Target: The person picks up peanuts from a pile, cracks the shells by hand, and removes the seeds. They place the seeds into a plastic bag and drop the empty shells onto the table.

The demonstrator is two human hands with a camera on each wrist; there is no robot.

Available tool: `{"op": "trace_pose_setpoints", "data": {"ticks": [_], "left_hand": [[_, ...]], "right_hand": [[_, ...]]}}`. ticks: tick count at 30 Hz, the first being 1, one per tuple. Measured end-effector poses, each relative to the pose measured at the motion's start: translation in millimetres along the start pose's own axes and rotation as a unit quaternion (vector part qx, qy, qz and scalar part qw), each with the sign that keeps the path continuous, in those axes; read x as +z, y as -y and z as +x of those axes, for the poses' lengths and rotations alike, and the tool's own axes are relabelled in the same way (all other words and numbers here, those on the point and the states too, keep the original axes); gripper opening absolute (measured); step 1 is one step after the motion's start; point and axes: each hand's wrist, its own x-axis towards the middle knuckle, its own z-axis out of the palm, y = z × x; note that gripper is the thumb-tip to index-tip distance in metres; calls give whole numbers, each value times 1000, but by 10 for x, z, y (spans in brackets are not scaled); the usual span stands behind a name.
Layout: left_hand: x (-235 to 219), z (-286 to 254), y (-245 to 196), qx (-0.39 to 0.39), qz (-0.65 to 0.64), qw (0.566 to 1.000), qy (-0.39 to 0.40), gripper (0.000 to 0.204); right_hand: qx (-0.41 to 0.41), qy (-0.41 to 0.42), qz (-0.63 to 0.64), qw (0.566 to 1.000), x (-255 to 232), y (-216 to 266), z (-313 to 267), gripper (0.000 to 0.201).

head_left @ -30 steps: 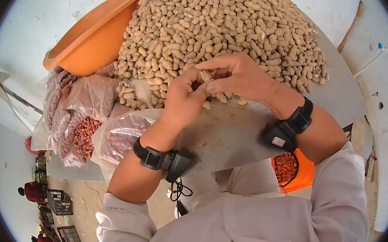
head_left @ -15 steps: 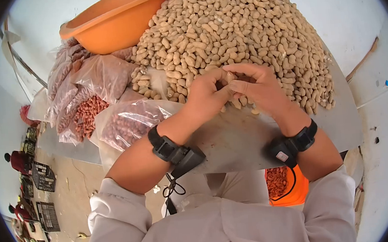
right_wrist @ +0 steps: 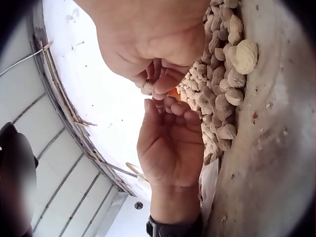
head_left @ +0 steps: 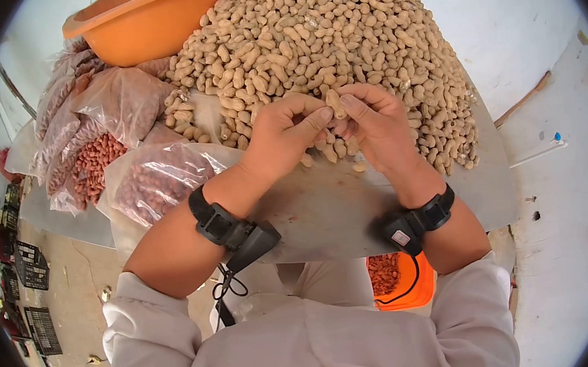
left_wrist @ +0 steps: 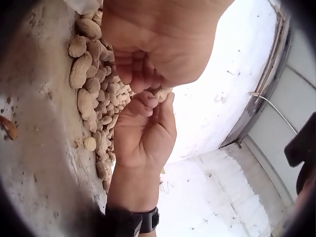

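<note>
An unshelled peanut [head_left: 334, 104] is pinched between the two hands at the near edge of a large peanut heap [head_left: 322, 32]. The left hand [head_left: 281, 134] holds it from the left, thumb tip against the shell. On the other side the right hand [head_left: 382, 124] grips it with thumb and fingers. In the left wrist view the peanut [left_wrist: 163, 94] shows pale between the fingertips, the right hand [left_wrist: 143, 136] facing the camera. The right wrist view has the fingertips of both hands meeting, and the fingers mostly hide the shell.
Clear bags [head_left: 120, 105] of red shelled peanuts lie left of the heap, below a tilted orange basin [head_left: 151, 27]. Under the grey table [head_left: 325, 216] edge stands an orange container [head_left: 417, 285] with reddish bits. Black crates [head_left: 33, 265] and people are at far left.
The peanut now stands more exposed between the fingertips, and the right hand's fingers are raised beside it. The head view has swung, first shifting the scene right, then back left.
</note>
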Motion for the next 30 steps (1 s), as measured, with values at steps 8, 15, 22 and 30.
{"op": "trace_pose_setpoints", "data": {"ticks": [8, 15, 22, 30], "left_hand": [[-4, -23, -47, 11, -82, 996, -14, 21], [-20, -15, -23, -36, -73, 997, -9, 20], [-62, -23, -70, -86, -87, 992, 17, 17], [-116, -6, -35, -117, -87, 989, 26, 15]], "right_hand": [[-35, 38, -189, 981, 43, 78, -25, 22], [-99, 58, -285, 952, 25, 37, -32, 28], [-94, 96, -295, 946, 12, 50, -28, 30], [-67, 131, -285, 947, -20, 126, -32, 27]]}}
